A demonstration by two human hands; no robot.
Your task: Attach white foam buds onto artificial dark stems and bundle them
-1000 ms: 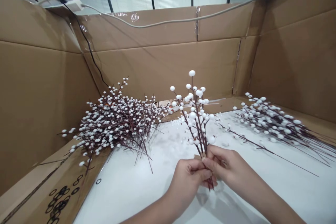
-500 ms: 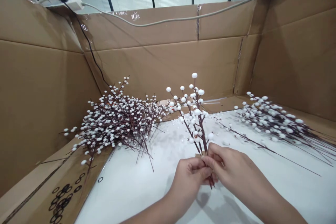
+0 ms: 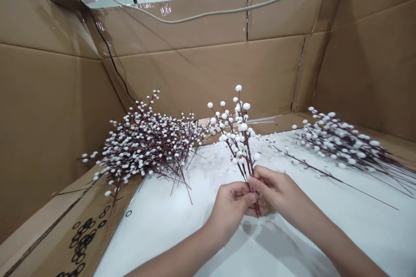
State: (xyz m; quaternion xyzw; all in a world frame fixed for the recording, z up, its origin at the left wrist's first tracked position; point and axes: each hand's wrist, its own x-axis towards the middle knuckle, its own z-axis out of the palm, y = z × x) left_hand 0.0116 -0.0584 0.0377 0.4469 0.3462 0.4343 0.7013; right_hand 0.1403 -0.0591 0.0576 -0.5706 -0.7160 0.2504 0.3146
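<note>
A small bunch of artificial berry stems [image 3: 242, 138], brown with white round berries, stands nearly upright between my hands above the white table. My left hand [image 3: 235, 201] is closed around the lower stems, whose cut ends poke out below the fingers. Just above it, my right hand [image 3: 271, 186] pinches the same stems between thumb and fingers. The two hands touch or nearly touch, so the exact grip point is partly hidden.
A large heap of berry branches [image 3: 146, 143] lies at the left, and another pile [image 3: 344, 138] at the right. One bare twig [image 3: 318, 171] lies beside it. Black rings [image 3: 82, 240] lie on cardboard [image 3: 48, 233] at the left. Cardboard walls [image 3: 201, 69] surround the white table [image 3: 169, 233].
The view has tilted slightly. Both hands still hold the bunch at about the same spot, with the right hand's fingers shifted a little on the stems.
</note>
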